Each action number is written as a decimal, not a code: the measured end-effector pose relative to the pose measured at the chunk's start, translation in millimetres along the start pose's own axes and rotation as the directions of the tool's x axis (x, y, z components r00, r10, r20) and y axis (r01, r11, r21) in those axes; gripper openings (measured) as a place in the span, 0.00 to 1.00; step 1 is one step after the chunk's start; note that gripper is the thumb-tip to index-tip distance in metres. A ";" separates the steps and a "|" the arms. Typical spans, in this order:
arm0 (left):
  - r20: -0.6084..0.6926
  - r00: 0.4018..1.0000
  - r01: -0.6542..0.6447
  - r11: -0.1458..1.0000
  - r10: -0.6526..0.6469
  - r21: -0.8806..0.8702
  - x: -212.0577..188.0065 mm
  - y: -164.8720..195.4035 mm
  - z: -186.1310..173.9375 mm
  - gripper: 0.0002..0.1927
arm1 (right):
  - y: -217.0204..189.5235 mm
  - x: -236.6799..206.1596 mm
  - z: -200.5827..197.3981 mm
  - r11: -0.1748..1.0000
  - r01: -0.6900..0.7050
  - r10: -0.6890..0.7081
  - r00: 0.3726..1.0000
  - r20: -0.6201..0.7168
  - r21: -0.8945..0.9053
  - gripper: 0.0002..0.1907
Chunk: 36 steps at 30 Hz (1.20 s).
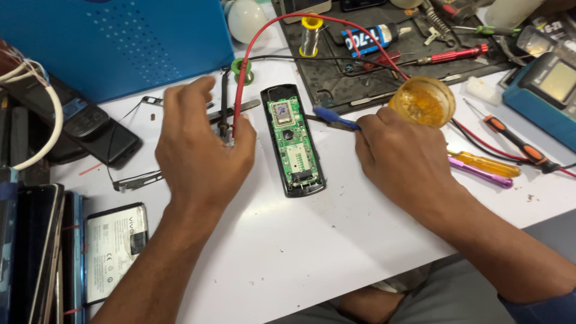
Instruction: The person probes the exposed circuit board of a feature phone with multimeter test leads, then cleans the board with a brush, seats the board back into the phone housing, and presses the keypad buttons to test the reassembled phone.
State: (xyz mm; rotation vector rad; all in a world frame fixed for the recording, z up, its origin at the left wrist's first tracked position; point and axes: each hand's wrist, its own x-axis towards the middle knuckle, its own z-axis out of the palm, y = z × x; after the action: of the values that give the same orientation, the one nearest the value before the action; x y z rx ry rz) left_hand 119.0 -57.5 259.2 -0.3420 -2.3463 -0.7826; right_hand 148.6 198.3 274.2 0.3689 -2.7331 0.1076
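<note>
The left hand (201, 150) pinches the red probe (240, 99) and black probe (224, 105) upright over the desk (312, 240), just left of the opened phone (294, 141). The right hand (399, 159) is closed on a blue-handled tool (333, 117) whose tip points toward the phone's green board (292, 138). A flux tin (422, 101) sits just behind that hand; screwdrivers (486, 165) lie to its right.

An opened handset (294, 141) lies on the table (312, 240) between the left hand (201, 150) and the right hand (399, 159). Two probes (229, 117) sit under the left hand. Behind the right hand stands a small pot (422, 102), with screwdrivers (483, 168) to its right. A work mat (384, 54) lies behind the handset, a battery (114, 246) at the near left.
</note>
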 end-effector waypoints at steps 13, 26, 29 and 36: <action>0.329 0.921 -0.147 0.967 0.211 -0.208 -2.0 1.9 8.6 0.16 | 8.6 -23.4 -24.7 0.935 0.254 -0.268 0.963 0.024 0.248 0.18; 0.347 0.919 -0.127 0.973 0.188 -0.192 -2.6 2.7 10.3 0.08 | 6.7 -14.7 -17.9 0.898 0.261 -0.307 0.949 0.079 0.355 0.18; 0.339 0.917 -0.140 0.965 0.212 -0.223 -4.3 0.6 12.4 0.07 | 5.4 -29.2 -27.2 0.939 0.074 -0.156 0.962 0.223 0.337 0.17; 0.385 0.900 -0.112 0.963 0.203 -0.245 -1.4 0.1 13.5 0.07 | 3.2 -20.9 -17.5 0.955 0.053 -0.095 0.987 0.133 0.292 0.13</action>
State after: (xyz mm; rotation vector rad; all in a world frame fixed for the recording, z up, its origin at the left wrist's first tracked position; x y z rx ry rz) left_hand 113.5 -49.2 250.0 -0.8553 -2.5730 -0.9651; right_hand 172.7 208.6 282.3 0.5800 -2.8464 0.4800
